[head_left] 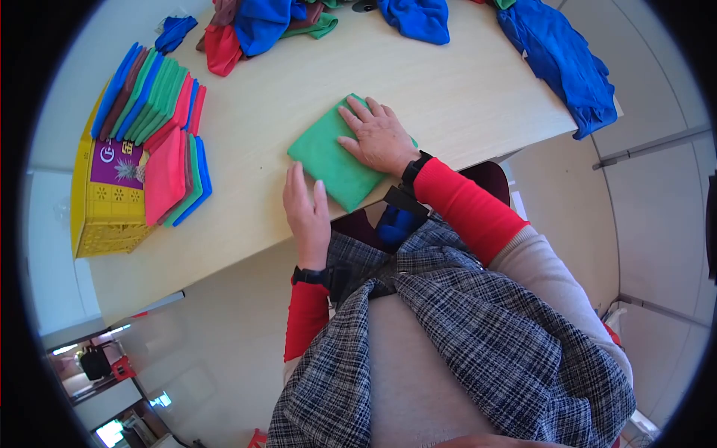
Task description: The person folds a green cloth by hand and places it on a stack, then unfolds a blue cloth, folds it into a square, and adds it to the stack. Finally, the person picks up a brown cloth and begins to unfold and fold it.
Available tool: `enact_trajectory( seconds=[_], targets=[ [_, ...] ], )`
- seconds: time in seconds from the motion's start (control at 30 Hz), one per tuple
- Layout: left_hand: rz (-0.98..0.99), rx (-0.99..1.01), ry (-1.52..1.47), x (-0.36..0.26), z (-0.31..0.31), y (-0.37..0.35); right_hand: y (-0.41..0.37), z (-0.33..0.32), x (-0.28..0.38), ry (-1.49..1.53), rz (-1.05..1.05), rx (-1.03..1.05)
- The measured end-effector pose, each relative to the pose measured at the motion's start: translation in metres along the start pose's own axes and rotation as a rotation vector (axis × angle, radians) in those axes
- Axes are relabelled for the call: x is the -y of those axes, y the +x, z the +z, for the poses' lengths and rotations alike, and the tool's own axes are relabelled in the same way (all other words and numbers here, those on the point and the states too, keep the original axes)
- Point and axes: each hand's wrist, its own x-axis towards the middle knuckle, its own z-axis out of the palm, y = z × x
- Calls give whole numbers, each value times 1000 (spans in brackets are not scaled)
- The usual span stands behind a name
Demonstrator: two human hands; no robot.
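Note:
A folded green cloth (pixel 328 153) lies flat on the light wooden table in front of me, close to its near edge. My right hand (pixel 379 140) rests on its upper right part, palm down with fingers stretched out. At the cloth's lower left edge is my left hand (pixel 308 213), fingers extended and thumb raised, fingertips right at the border. Neither hand grips anything. To the left, a yellow plastic basket (pixel 112 220) carries a row of folded cloths (pixel 160 97) in blue, brown, green and red, standing on edge.
Loose crumpled cloths (pixel 261 26) in blue, red, brown and green lie along the far edge, with a blue cloth (pixel 414 19) beside them. A long blue cloth heap (pixel 560 63) hangs over the table's right edge. A small blue piece (pixel 175 33) sits behind the basket.

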Motion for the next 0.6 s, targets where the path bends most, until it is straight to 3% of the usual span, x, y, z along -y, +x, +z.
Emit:
enact_trajectory(
  seconds=[0.1, 0.13, 0.23, 0.27, 0.37, 0.5, 0.6],
  targets=[
    [-177, -138, -411, 0, -20, -40, -7, 0, 2, -10, -12, 22],
    [-185, -145, -407, 1, -26, -53, -9, 0, 3, -7, -22, 26],
    [-486, 139, -508, 4, -39, -83, -18, -3, 8, -5, -44, 33],
    [-486, 136, -506, 1, -41, -83, -19, -3, 9, -4, -48, 32],
    [-106, 16, -243, -12, -42, -78, -23, -3, 11, -12, -51, 26],
    [109, -65, -48, -44, -47, -40, -27, -7, 16, -12, 20, 15],
    [372, 95, 169, -53, -44, -32, -33, -10, 18, -13, 78, -13]
  ],
)
